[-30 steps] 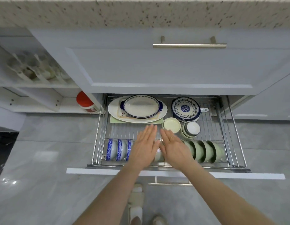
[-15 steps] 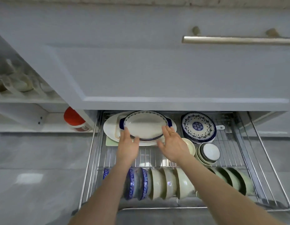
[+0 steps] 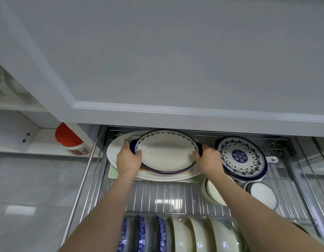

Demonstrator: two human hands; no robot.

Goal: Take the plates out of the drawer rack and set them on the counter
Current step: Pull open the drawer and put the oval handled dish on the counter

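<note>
Oval white ceramic dish with dark-blue rim and handles sits atop large white oval platter at back of pulled-out wire drawer rack. Left hand fingers curled round left handle, right hand fingers wrapped on right handle. Round blue-patterned plate just beside, right. Bowls standing on edge in front row.

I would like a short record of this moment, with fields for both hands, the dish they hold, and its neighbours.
left hand: grips left handle of the oval dish
right hand: grips its right handle
oval dish: blue-rimmed, on top of the white platter
right neighbour: patterned blue plate
front row: upright bowls
holder: wire drawer rack
</note>
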